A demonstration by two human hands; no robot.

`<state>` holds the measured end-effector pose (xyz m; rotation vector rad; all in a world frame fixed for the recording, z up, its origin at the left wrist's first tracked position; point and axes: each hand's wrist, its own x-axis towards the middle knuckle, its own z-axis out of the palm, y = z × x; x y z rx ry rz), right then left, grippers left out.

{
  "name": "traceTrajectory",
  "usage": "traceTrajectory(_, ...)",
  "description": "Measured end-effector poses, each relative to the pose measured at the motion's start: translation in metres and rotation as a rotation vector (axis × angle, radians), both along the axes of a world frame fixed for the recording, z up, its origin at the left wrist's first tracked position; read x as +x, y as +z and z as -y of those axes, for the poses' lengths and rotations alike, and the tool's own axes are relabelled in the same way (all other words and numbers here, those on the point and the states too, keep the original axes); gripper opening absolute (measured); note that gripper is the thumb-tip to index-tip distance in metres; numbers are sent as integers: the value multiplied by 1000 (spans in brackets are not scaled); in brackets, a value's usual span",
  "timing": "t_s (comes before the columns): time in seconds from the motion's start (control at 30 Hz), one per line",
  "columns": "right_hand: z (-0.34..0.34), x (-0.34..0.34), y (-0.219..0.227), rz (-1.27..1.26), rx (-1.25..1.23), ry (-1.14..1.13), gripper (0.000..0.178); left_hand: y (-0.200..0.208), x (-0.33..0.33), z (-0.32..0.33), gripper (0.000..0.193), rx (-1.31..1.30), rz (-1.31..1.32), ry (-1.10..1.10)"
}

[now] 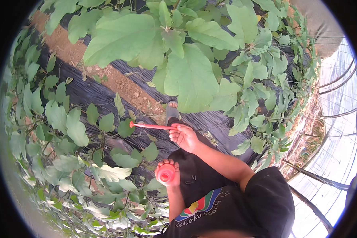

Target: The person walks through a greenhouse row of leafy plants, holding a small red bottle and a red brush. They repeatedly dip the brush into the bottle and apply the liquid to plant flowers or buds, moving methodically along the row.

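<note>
My left hand (175,177) is wrapped round a small pinkish-red bottle (165,171), its round mouth facing up, in front of my dark trousers. A slim red stick (156,126) with a small round knob at its far end is pinched in the fingers of my right hand (186,138). The stick points left, almost level, well above and apart from the bottle. Its knob lies in front of a green leaf (125,129) in this view; whether they touch I cannot tell.
Broad-leaved green plants (190,77) crowd the top, left and right. Black plastic sheeting (119,107) covers the ground, with a strip of bare brown soil (125,89) between. My sandalled foot (172,111) stands ahead. A pale sheet wall with curved dark poles (337,83) rises at right.
</note>
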<state>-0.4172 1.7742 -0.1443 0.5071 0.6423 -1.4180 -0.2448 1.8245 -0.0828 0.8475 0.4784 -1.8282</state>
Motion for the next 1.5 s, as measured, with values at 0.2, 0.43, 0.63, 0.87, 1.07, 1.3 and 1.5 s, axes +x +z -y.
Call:
traceTrajectory(0.2,49,-5,18,53,-15,54,28,10,-22,59,21,-102,-16,-28)
traceTrajectory(0.43,85,-12,32,59,-93,62,26,12,-34,97,22,-82,7,-81)
traceTrajectory(0.63,105,-3,41,95,-119,39,25,16,-37,120,21,-61,17,-106)
traceTrajectory(0.87,144,26,52,120,-133,-23,26,7,-14,174,23,74,38,-175)
traceTrajectory(1.07,199,57,49,20,-142,-55,28,-3,21,242,26,96,-49,-155)
traceTrajectory(1.3,260,91,34,-19,-109,-97,29,-10,73,308,25,-88,-78,-84)
traceTrajectory(1.5,296,89,24,-118,-61,-71,29,-18,104,347,25,-92,-117,-20)
